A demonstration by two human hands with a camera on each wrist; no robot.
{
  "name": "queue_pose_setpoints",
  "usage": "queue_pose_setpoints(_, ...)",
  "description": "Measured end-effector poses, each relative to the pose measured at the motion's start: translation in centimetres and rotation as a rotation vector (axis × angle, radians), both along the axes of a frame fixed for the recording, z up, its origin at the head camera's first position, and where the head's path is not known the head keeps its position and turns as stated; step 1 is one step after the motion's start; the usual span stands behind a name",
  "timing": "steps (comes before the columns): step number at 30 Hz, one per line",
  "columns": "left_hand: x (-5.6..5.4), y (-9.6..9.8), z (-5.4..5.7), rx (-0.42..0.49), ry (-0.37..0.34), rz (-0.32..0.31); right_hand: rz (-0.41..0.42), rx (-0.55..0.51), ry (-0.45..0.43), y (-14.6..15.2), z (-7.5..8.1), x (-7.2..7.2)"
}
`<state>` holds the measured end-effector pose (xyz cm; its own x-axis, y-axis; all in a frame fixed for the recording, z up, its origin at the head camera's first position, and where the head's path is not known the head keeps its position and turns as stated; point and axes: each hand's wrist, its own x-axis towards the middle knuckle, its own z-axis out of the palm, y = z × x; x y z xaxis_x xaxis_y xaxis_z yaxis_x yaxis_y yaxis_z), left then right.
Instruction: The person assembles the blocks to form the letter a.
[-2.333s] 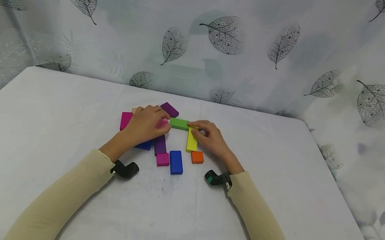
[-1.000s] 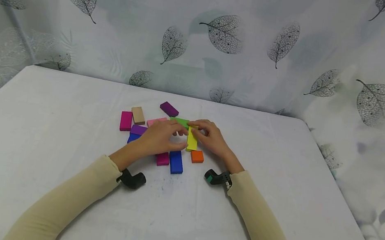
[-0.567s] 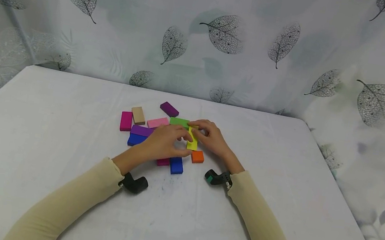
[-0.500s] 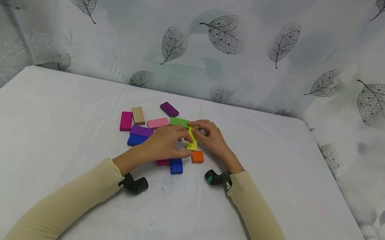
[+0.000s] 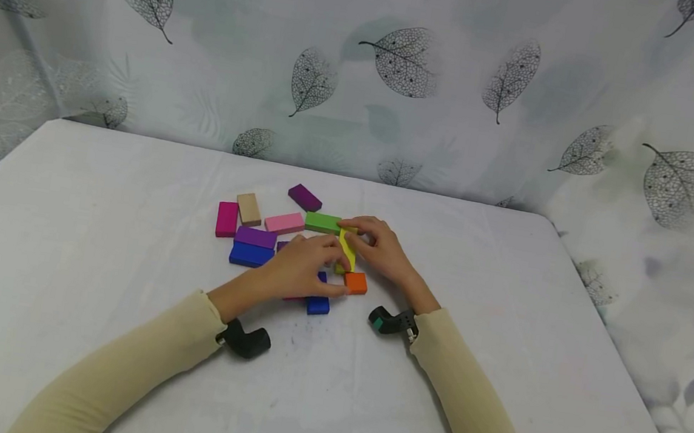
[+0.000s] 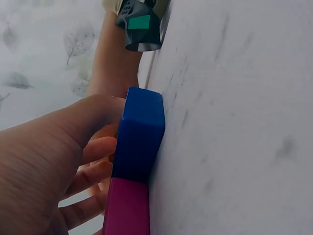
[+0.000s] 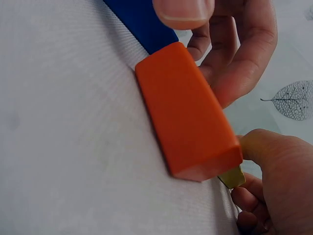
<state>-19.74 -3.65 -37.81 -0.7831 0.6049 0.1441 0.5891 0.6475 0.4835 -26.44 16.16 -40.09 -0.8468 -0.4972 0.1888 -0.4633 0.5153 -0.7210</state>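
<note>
My right hand (image 5: 385,254) pinches the yellow block (image 5: 349,255) near its far end, the index fingertip close to the corner of the green block (image 5: 322,223). My left hand (image 5: 299,267) reaches over the blocks from the left, fingers loosely bent with a gap between them and the thumb. Its thumb is by the left side of the small orange block (image 5: 356,283), and its fingers are beside the yellow block's near end. In the right wrist view, the left thumb is above the orange block (image 7: 188,112). Under the left hand is a blue block (image 6: 142,132), touching a magenta block (image 6: 128,208).
To the left lie a purple block (image 5: 256,236), another blue block (image 5: 251,255), a pink block (image 5: 285,222), a tan block (image 5: 249,208) and a magenta block (image 5: 227,219). A dark purple block (image 5: 305,198) lies at the back. White cloth covers the table (image 5: 459,413).
My left hand has moved right and nearer, from the pink block past the green one to the orange block. My right hand has stayed at the yellow block.
</note>
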Motion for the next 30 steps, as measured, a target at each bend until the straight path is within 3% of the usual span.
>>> queue_pose_setpoints(11,0.24,0.55,-0.33,-0.005,0.028,0.032,0.0,0.001,0.008,0.07,0.05,-0.05)
queue_pose_setpoints(30,0.53,0.49,-0.25,-0.007,-0.001,0.03,0.01,0.001,0.015,0.04,0.04,0.1)
